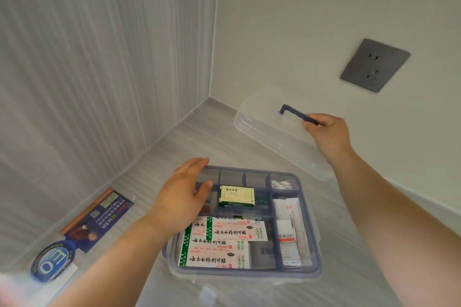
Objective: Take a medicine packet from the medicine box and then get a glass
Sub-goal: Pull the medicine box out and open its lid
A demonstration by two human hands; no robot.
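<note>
Lower centre of the frame: medicine box (310, 272), clear plastic with blue-grey dividers, lid off, sitting on a pale grey counter (174, 137). Box's left edge is well apart from the ribbed wall panel (74, 70) at left; bare counter runs from the box up to the corner where the two walls meet, and again along the lower right of the frame.

Clear lid (269, 129) is at centre right, tilted, its far edge near the plain wall; right hand (329, 132) is clenched around the lid's dark handle (296, 115). Grey wall socket (374, 65) at upper right, above the hand, well apart from it.

Left hand (182, 197) is open, fingers extended over the box's upper-left compartments, thumb resting near a divider, gripping nothing visible.

Contents: green-and-cream medicine packet (237, 196) lies flat in the middle row, just right of the left thumb. White plaster packs (219, 244) with green edging and red print fill the lower-left compartment, overlapped. White sachets (289, 229) stand in the long right-hand compartment. Top row mostly bare; one small white item at its right end.

Lower left of the frame: blue printed card (99, 219) and round blue badge (52, 260), apart from the box
</note>
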